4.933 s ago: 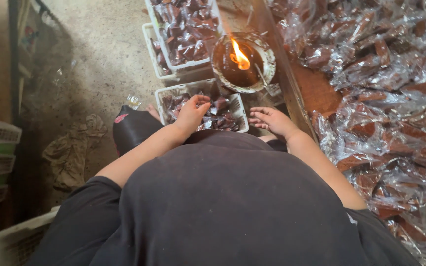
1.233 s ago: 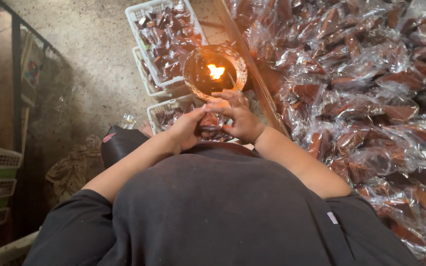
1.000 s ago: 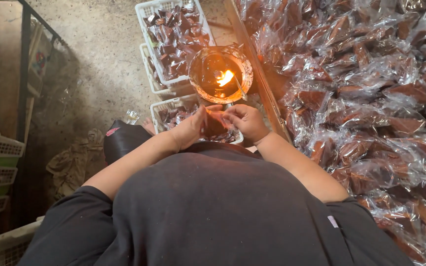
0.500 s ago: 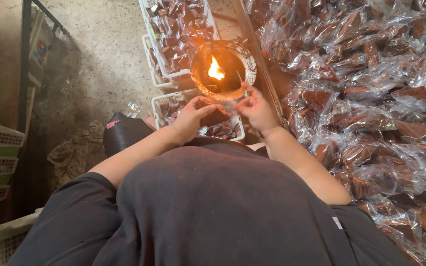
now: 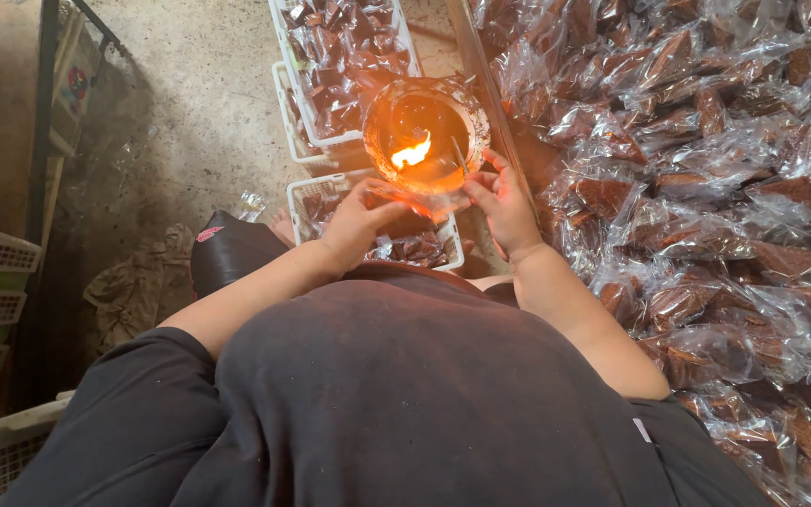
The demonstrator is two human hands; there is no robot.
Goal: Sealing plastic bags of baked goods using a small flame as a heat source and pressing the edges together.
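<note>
Fingers (image 5: 389,208) of the left hand (image 5: 360,225) and those of the right hand (image 5: 504,202) pinch the two ends of a small clear packet (image 5: 424,200), stretched between them just below the flame (image 5: 412,152). Both hands are curled closed on the packet's edges, thumbs pressing against fingertips. The flame burns in a round tin (image 5: 426,131) of dark wax, and the packet sits at the tin's near rim. Below the hands stands a white basket (image 5: 310,195) of brown wrapped pieces; more baskets (image 5: 285,84) sit beyond the tin. To the right lies a big heap of bagged brown cakes (image 5: 706,188). A black shoe (image 5: 227,253) rests on the concrete floor (image 5: 190,103).
</note>
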